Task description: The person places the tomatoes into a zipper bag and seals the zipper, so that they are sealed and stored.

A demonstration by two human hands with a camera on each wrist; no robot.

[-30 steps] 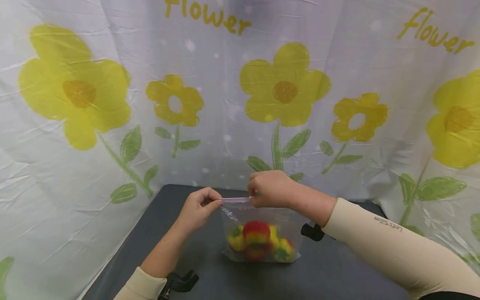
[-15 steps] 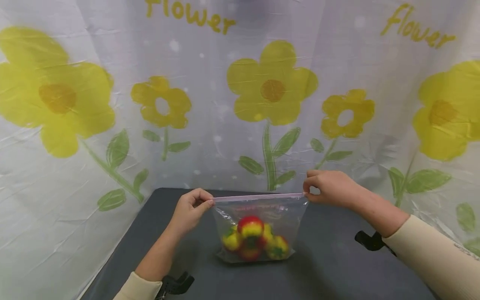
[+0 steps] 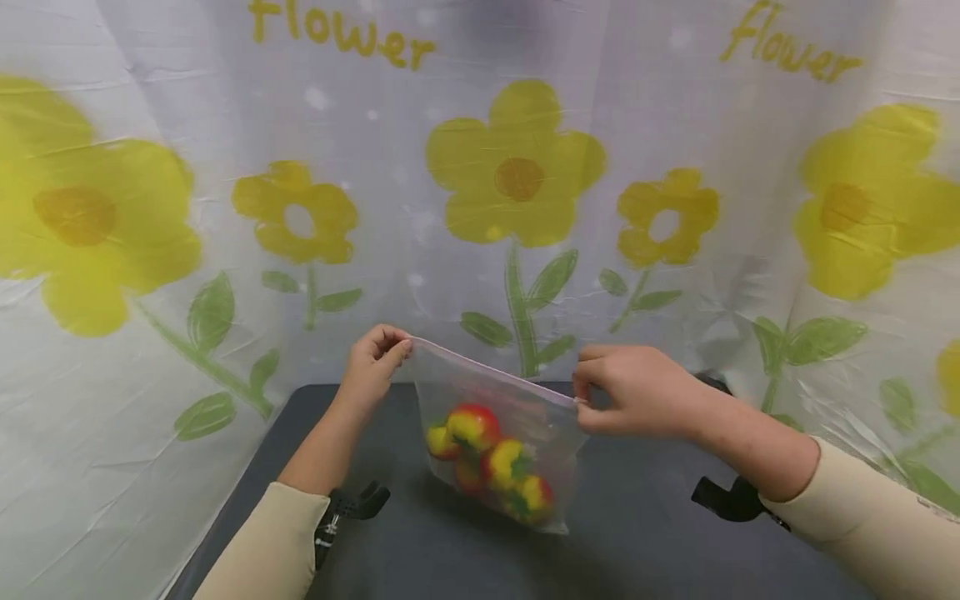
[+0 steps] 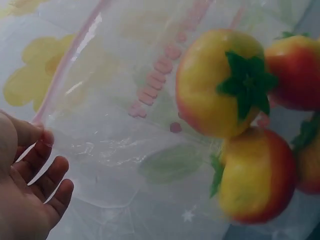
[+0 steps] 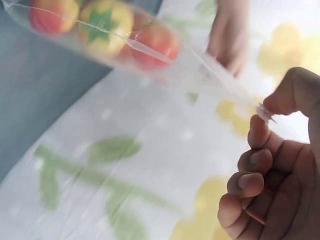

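A clear plastic zip bag (image 3: 547,433) hangs tilted between my two hands, its left end higher than its right. Inside lie several red-and-yellow fruits (image 3: 474,427) with green star-shaped tops. My left hand (image 3: 369,367) pinches the upper left corner at the pinkish zip strip (image 3: 487,367). Thumb and fingertips of my right hand (image 3: 637,390) pinch the other end of that strip. In the left wrist view, pink lettering (image 4: 155,80) runs across the bag near the fruits. The top looks flat and drawn straight. Whether the bag's lower edge touches the table cannot be told.
A dark grey table (image 3: 630,542) lies beneath the bag. Behind it and at both sides hangs a pale curtain (image 3: 420,275) printed with yellow flowers. Black camera mounts (image 3: 360,502) sit on both wrists.
My right hand went from the middle of the zip strip to the right corner, then came back slightly left and nearer. My left hand has raised its corner, tilting the bag and shifting the fruits.
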